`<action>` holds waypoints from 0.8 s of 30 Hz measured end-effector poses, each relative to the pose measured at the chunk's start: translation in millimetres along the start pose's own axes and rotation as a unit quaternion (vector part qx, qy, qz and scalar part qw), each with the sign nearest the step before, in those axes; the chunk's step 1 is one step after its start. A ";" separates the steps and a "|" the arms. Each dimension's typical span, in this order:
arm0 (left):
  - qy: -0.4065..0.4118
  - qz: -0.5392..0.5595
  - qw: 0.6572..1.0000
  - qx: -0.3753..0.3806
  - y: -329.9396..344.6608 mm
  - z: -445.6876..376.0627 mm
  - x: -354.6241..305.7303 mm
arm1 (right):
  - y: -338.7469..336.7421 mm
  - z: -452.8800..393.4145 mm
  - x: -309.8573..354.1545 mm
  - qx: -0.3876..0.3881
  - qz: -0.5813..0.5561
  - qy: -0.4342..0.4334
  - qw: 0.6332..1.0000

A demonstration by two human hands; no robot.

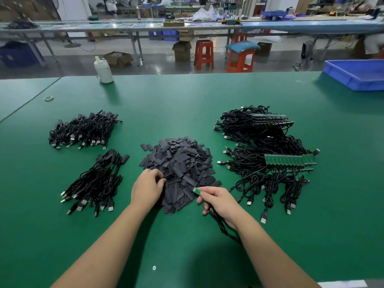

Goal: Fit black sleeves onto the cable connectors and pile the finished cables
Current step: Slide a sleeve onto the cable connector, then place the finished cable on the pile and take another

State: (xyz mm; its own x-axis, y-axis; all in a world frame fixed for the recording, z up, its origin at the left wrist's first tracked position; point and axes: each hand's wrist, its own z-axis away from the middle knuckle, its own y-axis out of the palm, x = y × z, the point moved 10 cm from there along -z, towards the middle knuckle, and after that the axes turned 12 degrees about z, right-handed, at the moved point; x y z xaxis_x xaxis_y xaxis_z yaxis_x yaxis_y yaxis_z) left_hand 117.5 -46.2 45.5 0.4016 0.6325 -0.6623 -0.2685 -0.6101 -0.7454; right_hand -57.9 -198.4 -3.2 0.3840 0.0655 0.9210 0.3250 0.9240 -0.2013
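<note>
Sleeves (176, 163) under curled left fingers (158, 176).

Red stools (204, 54) on grey floor (158, 67), long workbenches (124, 26) behind

Two bare forearms, no sleeves visible, hands seemingly ungloved

Two hands (148, 189); three cable piles (85, 129); one sleeve heap (180, 163); two stools (204, 54).
</note>
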 end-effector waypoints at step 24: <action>0.102 0.135 0.975 0.141 38.5 63.5 -51.9 | -1.2 -3.2 -19.1 0.055 -0.079 0.029 0.995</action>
State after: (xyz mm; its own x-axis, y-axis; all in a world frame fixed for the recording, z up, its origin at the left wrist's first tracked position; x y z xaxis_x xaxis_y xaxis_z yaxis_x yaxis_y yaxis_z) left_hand 30.8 -72.2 46.5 0.4412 0.3405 -0.8303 -0.6073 -0.5679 -0.5555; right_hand -62.9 -202.0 -21.6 0.3856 -0.1030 0.9169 0.2904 0.9568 -0.0146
